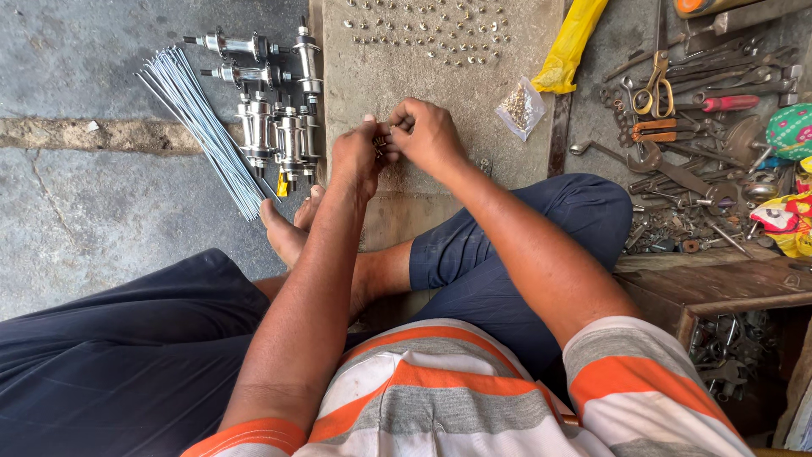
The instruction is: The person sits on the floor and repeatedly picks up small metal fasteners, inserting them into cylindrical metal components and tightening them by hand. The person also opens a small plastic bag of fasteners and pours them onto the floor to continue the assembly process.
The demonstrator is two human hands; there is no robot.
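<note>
Both hands meet over the board (372, 76). The left hand (355, 156) and right hand (427, 135) pinch together on a small metal part (382, 142), perhaps a nipple, mostly hidden between the fingers. Hubs (279, 127) and spokes (203, 127) lie to the left, tools (694, 127) to the right.

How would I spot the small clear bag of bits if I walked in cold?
Find the grey stone slab in front of the seated person, dotted with rows of tiny metal pieces. At its right edge, just below the yellow plastic wrapper, lies the small clear bag. It alone is see-through, holding small brassy pieces.
</note>
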